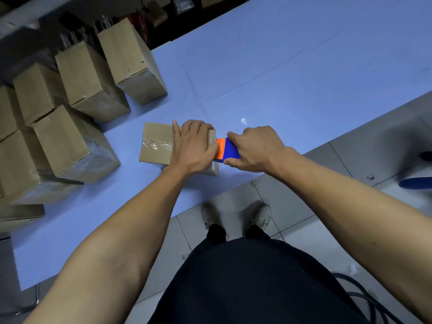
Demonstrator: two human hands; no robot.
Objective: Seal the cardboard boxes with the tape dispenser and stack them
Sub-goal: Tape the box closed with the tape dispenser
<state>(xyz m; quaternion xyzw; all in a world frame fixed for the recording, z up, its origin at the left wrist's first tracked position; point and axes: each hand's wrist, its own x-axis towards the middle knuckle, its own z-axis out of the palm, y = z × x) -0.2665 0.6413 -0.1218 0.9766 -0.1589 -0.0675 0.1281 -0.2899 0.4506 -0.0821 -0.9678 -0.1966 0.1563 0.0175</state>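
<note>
The small cardboard box [159, 143] lies at table centre, likely light and prone to sliding. Your left hand [192, 146] presses it flat-fingered. At its 3 o'clock edge, your right hand [256, 149] grips the rigid tape dispenser [226, 149].

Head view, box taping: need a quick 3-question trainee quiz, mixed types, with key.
1. True or false: the tape dispenser lies unattended on the table.
2. Which hand presses on the box being sealed? A left, B right, C neither.
3. Fill in: clear tape already shows on the box's ____ face.

Key: 1 false, the right hand grips it at the box's edge. 2 A, the left hand. 3 top.
</note>
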